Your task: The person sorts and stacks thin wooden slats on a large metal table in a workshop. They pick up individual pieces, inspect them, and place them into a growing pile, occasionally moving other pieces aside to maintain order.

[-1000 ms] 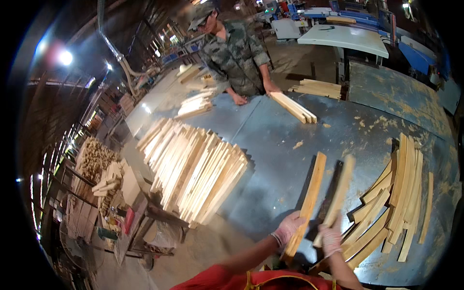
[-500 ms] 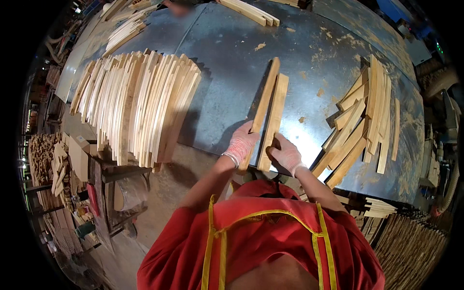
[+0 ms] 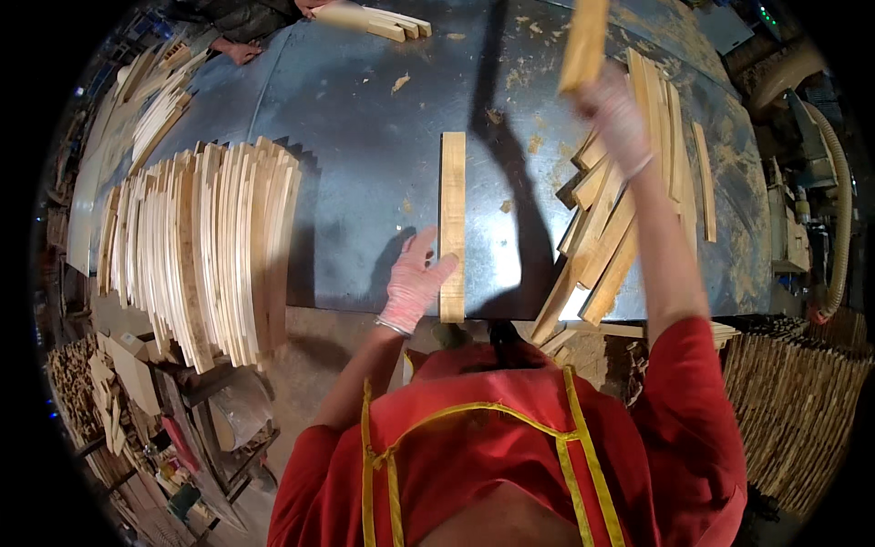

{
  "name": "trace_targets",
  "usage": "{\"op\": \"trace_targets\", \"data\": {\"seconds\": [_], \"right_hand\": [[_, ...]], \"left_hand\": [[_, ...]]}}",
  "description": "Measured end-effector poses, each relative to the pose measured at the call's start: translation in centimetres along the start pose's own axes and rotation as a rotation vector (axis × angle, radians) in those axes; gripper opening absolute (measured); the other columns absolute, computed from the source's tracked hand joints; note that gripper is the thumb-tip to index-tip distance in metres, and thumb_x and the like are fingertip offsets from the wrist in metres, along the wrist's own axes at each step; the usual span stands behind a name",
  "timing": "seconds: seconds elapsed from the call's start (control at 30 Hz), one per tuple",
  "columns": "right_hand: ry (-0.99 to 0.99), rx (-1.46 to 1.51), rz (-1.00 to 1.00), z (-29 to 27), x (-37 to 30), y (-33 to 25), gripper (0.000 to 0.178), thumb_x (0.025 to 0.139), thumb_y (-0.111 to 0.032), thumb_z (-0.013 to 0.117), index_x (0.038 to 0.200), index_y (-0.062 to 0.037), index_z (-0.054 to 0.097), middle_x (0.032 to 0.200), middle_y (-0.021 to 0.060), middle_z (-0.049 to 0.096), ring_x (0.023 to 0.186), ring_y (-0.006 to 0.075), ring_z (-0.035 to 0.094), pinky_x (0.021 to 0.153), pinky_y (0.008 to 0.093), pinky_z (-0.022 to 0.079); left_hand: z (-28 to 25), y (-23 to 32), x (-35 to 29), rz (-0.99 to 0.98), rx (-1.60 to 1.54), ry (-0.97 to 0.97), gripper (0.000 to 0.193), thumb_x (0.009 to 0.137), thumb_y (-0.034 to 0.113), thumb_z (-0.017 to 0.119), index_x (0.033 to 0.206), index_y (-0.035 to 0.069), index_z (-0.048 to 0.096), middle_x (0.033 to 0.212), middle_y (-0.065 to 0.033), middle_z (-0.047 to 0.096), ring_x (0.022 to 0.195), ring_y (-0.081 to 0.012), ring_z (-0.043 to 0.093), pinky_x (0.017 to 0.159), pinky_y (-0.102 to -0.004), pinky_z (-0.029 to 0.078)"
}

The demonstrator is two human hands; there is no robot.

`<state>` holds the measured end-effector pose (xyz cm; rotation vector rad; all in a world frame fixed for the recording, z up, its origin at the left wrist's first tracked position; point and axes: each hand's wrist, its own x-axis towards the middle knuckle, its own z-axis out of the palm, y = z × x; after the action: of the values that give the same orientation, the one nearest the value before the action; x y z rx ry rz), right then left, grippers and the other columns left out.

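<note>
A flat wooden slat [image 3: 452, 226] is laid lengthwise on the grey metal table [image 3: 365, 137], its near end sitting right at the table's front edge; bare metal is left on both sides of it, so quite a bit of open room is seen between it and the big fanned stack of slats [image 3: 205, 242] on the left, and a narrower strip between it and the loose pile of slats [image 3: 629, 182] on the right; that stack on the left is pushed out past the front edge and hangs over it a bit; sawdust and chips are scattered across the far half of the table.

The left hand [image 3: 415, 281], gloved in white, is stretched forward with fingers spread and open, fingertips resting against the left side of the flat slat near its close end; nothing is actually clasped there. The right hand [image 3: 615, 114], also gloved, is raised well above the table with the arm extended, and a second slat [image 3: 583, 41] is gripped in it, fingers closed round its lower end, the piece pointing up and away; a long shadow is thrown across the metal beneath it.

At the far edge another person's hand [image 3: 239, 50] is seen near a small bundle of sticks [image 3: 378, 18].
</note>
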<state>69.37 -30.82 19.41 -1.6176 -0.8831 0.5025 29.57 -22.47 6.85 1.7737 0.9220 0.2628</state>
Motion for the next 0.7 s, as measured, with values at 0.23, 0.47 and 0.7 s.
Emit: {"op": "trace_targets", "data": {"seconds": [0.23, 0.47, 0.7], "right_hand": [[0.304, -1.095, 0.505, -13.6, -0.5, 11.1, 0.076, 0.085, -0.051, 0.075, 0.142, -0.0028, 0.062, 0.142, 0.0275, 0.064, 0.131, 0.0413, 0.062, 0.106, 0.0483, 0.050], [0.042, -1.027, 0.628, -18.0, -1.6, 15.3, 0.038, 0.087, -0.030, 0.070, 0.107, 0.0016, 0.070, 0.097, 0.0168, 0.075, 0.089, 0.0306, 0.073, 0.080, 0.0438, 0.057], [-0.039, 0.028, 0.528, -6.3, -10.5, 11.3, 0.025, 0.089, -0.031, 0.075, 0.093, -0.0067, 0.070, 0.079, -0.0001, 0.061, 0.067, 0.0116, 0.053, 0.066, 0.0283, 0.045]], "left_hand": [[5.7, 0.8, -2.9, -0.144, 0.825, -0.159, 0.103, 0.075, 0.058, 0.084, 0.154, 0.007, 0.042, 0.139, -0.0155, 0.058, 0.121, -0.0380, 0.064, 0.099, -0.0486, 0.053], [4.5, -4.7, -3.1, -0.325, -0.514, 0.014, 0.059, 0.089, 0.012, 0.066, 0.145, 0.000, 0.057, 0.128, -0.0107, 0.069, 0.113, -0.0271, 0.068, 0.099, -0.0384, 0.054], [4.3, -2.5, -2.5, -0.352, -0.657, 0.061, 0.052, 0.093, 0.012, 0.066, 0.144, 0.000, 0.060, 0.118, -0.0084, 0.072, 0.106, -0.0160, 0.067, 0.093, -0.0327, 0.054]]}}
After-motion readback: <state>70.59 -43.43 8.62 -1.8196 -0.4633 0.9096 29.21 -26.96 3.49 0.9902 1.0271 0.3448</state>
